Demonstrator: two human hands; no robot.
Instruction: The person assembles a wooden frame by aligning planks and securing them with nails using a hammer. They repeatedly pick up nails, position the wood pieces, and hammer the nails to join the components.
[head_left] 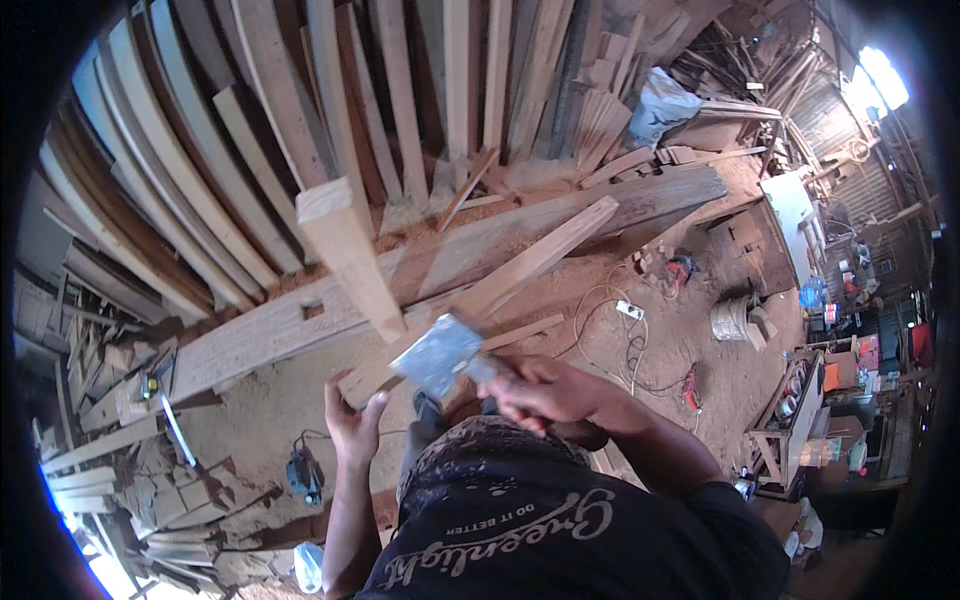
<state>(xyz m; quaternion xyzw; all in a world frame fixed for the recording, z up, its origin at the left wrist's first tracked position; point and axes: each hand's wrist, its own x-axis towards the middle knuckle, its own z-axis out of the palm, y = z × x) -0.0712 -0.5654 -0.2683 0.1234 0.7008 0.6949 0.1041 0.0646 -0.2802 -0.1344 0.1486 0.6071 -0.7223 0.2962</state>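
Note:
My right hand (545, 392) grips the handle of a hammer with a broad, square, grey head (438, 355). The hammer head is raised in front of my waist and hides part of the wood below it. My left hand (355, 425) is at the near left end of a pale wooden beam (535, 258), fingers and thumb apart; whether it touches the wood is unclear. The beam slants away to the far right. A squared wooden post (355, 262) rises from around the beam, its top end toward me; their meeting point is partly hidden.
A long thick plank (260, 335) lies across behind the beam. Many boards (400, 100) lean beyond it. Cables with a white socket block (629, 310) and a red power tool (691, 388) are on the floor at right. A dark power tool (303, 473) sits at left.

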